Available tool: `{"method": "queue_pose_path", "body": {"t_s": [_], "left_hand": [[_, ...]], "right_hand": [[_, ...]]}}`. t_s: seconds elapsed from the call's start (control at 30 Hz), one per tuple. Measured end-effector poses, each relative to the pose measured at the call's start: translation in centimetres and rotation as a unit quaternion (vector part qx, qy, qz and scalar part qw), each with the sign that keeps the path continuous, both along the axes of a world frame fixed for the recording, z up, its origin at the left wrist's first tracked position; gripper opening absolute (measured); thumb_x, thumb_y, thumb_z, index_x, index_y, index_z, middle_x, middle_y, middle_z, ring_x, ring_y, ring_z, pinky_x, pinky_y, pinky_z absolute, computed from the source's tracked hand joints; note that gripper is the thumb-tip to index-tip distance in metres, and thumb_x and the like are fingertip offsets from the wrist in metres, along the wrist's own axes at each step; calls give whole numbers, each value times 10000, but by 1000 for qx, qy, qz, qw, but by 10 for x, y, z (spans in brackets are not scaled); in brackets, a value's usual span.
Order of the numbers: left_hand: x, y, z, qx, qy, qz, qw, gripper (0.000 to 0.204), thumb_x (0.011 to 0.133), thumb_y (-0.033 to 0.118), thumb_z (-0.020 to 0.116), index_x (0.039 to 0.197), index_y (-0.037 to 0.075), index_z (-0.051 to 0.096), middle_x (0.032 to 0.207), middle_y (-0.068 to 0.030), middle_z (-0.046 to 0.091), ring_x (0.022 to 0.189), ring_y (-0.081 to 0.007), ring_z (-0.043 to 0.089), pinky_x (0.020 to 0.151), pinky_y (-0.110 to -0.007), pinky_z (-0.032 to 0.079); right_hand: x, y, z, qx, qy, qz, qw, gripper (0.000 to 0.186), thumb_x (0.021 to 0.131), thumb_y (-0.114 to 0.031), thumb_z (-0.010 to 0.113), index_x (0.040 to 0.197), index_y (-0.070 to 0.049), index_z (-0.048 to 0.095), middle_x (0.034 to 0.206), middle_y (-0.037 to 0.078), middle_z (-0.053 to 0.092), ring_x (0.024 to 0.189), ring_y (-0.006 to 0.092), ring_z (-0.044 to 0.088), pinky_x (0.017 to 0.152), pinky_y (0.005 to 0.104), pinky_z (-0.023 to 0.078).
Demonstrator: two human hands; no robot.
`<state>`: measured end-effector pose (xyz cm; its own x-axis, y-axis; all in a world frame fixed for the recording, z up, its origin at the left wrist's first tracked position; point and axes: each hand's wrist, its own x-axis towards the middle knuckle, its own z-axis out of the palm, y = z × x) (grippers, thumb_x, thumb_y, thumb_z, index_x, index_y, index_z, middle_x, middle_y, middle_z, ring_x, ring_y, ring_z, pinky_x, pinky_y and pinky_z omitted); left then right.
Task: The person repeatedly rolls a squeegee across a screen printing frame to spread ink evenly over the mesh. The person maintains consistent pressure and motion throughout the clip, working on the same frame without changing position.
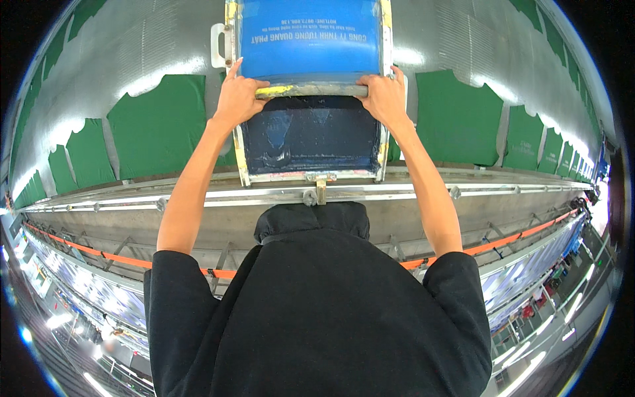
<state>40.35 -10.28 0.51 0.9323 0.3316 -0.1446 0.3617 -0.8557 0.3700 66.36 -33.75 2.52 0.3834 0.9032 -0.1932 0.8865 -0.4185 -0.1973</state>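
Note:
Both my arms stretch forward over a screen printing frame [241, 155] with a blue mesh [307, 36] at its far part. A squeegee [311, 90], a long bar with worn yellow paint at its left, lies across the frame from side to side. My left hand [238, 98] grips its left end, one finger pointing up along the frame's edge. My right hand [385, 98] grips the right end, also with a finger raised. Between the squeegee and the frame's near edge the screen is coated with dark ink [311, 135]. The squeegee's blade edge is hidden.
Green fabric pieces [159, 126] [458, 119] lie in a row on the long grey table [178, 33] either side of the frame. A metal rail [383, 193] runs along the table's near edge, with a bracket [321, 190] against the frame. An orange strip [126, 259] crosses behind my arms.

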Motion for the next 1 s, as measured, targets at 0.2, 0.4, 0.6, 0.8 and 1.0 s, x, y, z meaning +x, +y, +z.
{"method": "queue_pose_path", "body": {"t_s": [0.2,0.4,0.6,0.8,1.0], "left_hand": [[-58,-68,4,-28,11,-2,1000,360,737,177,790,1090,112,817,932,-143,792,846,-280,744,1298,-447,227],[-126,-140,-4,-56,3,6,998,337,680,138,786,1013,117,834,870,-157,779,850,-304,742,1306,-448,224],[-101,-116,13,-101,127,25,986,366,757,341,865,1032,103,827,799,-181,740,940,-350,739,1013,-479,550],[-41,-163,18,-184,45,2,982,542,810,372,831,1296,156,729,1163,-178,751,1123,-376,698,999,-496,531],[11,-126,-3,-286,255,-41,923,739,795,458,846,1427,133,643,1360,-181,676,1282,-351,628,1072,-481,501]], "right_hand": [[-57,-76,-19,58,24,-7,998,280,726,-48,743,966,-169,819,851,94,767,837,281,745,1180,533,275],[-128,-150,-8,30,44,-14,998,329,709,0,682,978,-140,810,896,90,767,882,278,738,1188,556,267],[-112,-116,24,-103,49,-5,993,319,843,-345,821,1050,-103,819,929,111,784,942,292,732,1117,533,374],[-130,-94,13,78,230,46,969,459,964,-470,680,1228,-97,714,1090,145,753,1035,348,702,948,468,485],[-109,-72,-4,-3,240,44,970,403,1016,-429,624,1177,-80,744,1002,153,761,964,381,699,920,532,462]]}}
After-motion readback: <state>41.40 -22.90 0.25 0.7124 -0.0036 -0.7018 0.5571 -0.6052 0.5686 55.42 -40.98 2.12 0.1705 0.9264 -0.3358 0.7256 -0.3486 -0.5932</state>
